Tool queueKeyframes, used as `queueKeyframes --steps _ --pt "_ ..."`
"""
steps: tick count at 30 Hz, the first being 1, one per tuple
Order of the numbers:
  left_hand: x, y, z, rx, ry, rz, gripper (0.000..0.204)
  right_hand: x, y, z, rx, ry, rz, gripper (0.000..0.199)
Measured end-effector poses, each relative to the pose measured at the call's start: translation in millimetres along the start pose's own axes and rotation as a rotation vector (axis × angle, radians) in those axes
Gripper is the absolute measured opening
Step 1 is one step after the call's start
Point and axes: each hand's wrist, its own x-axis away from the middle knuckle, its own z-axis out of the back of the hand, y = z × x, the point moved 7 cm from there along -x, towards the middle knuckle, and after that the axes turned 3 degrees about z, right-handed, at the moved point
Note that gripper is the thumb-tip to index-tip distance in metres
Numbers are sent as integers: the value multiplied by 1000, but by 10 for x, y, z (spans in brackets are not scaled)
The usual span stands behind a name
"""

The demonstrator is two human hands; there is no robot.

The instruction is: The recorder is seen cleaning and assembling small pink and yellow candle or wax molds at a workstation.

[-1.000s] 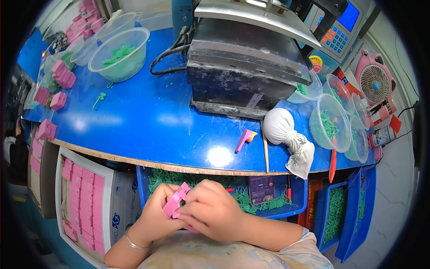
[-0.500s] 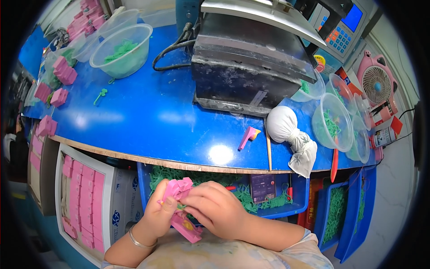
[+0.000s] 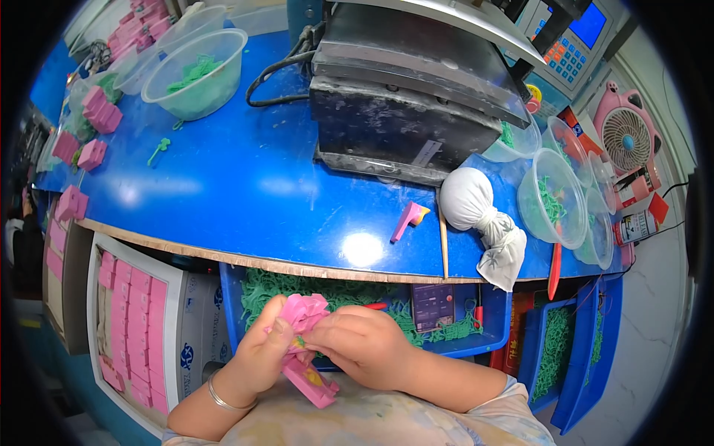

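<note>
My left hand [image 3: 262, 354] is closed round a pink rubber-looking mould piece [image 3: 303, 311] above the open drawer. A second pink piece [image 3: 316, 386] with a yellow patch hangs below my left thumb; whether the two are joined is hidden by my fingers. A small bit of green [image 3: 298, 342] shows between them. My right hand [image 3: 364, 348] has its fingers pinched together against the pink piece, beside the green bit; its fingertips are partly hidden.
A blue drawer [image 3: 500, 348] holds green stringy pieces and a phone [image 3: 433, 308]. On the blue table [image 3: 245, 212] are a black machine [image 3: 401, 130], a white cloth bundle [image 3: 467, 199], a wooden stick [image 3: 444, 245], a pink-and-yellow piece [image 3: 409, 221] and plastic bowls [image 3: 204, 104]. Pink blocks [image 3: 139, 327] fill a box at left.
The upper pink piece has turned slightly and shifted right in my left hand. My right fingers have stayed close to the green bit. The whole view has shifted a little.
</note>
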Motion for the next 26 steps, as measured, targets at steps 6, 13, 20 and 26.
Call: queueKeyframes --steps 6,13,20,26 --pt "-1 5 -16 96 -27 -18 51 50 77 15 -105 17 -100 18" --pt "52 98 -18 -200 24 -63 49 114 11 54 117 22 -65 20" --pt "222 604 -203 -881 100 -568 43 134 -302 55 314 -66 94 34" --pt "254 613 -182 -462 127 -308 57 208 -362 144 206 84 190 38"
